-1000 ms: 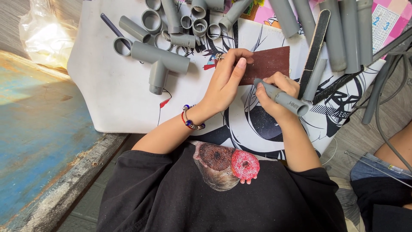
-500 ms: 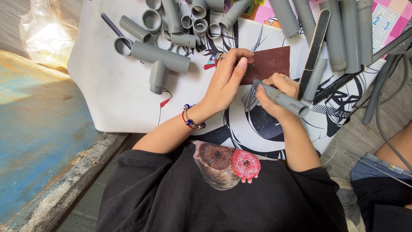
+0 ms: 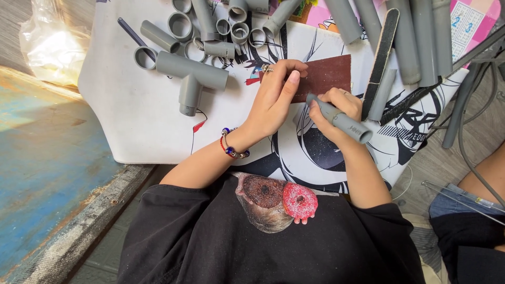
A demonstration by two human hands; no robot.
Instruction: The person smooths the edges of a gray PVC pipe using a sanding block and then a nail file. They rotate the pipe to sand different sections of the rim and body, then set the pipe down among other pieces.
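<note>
The person's left hand is lying flat, fingers together, pressing down on a brown sheet of sandpaper on the printed white board. The right hand is gripping a short grey pipe in a closed fist, its far end meeting the sandpaper's near edge. A grey tee fitting is lying well to the left, with loose pipe rings beyond it.

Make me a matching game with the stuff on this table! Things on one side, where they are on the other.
Things:
1. sandpaper sheet
2. short grey pipe
3. T-shaped pipe fitting
4. beaded bracelet

Places:
A. on the left wrist
B. flat under the left hand
C. gripped in the right hand
D. lying alone on the white board

Pairs: 1-B, 2-C, 3-D, 4-A
</note>
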